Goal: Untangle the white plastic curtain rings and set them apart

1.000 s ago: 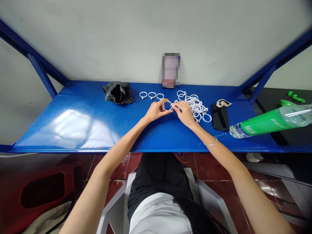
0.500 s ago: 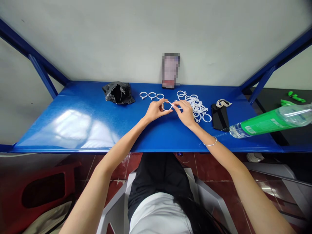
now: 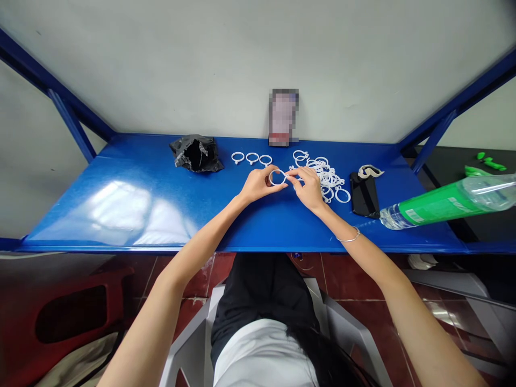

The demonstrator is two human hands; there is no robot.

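Between my two hands is a white curtain ring (image 3: pixel 271 183), held just above the blue table. My left hand (image 3: pixel 257 184) grips its left side, with thumb below and fingers above. The fingertips of my right hand (image 3: pixel 307 187) pinch the ring's right end, where a small eyelet seems to be; the fingers partly cover it. Behind my left hand, three white rings (image 3: pixel 252 158) lie in a row, their small eyelets toward me. A heap of similar white rings (image 3: pixel 331 177) lies just right of my right hand.
A crumpled black plastic bag (image 3: pixel 196 153) sits on the blue table (image 3: pixel 121 161) at left. A phone (image 3: pixel 283 118) leans on the wall. At right are a dark phone (image 3: pixel 364 196), a beige strap-like item (image 3: pixel 370 171) and a green-labelled bottle (image 3: pixel 439 204) lying toward the edge.
Almost nothing differs. Both hands and the held ring sit very slightly lower in the picture, with the same grip.
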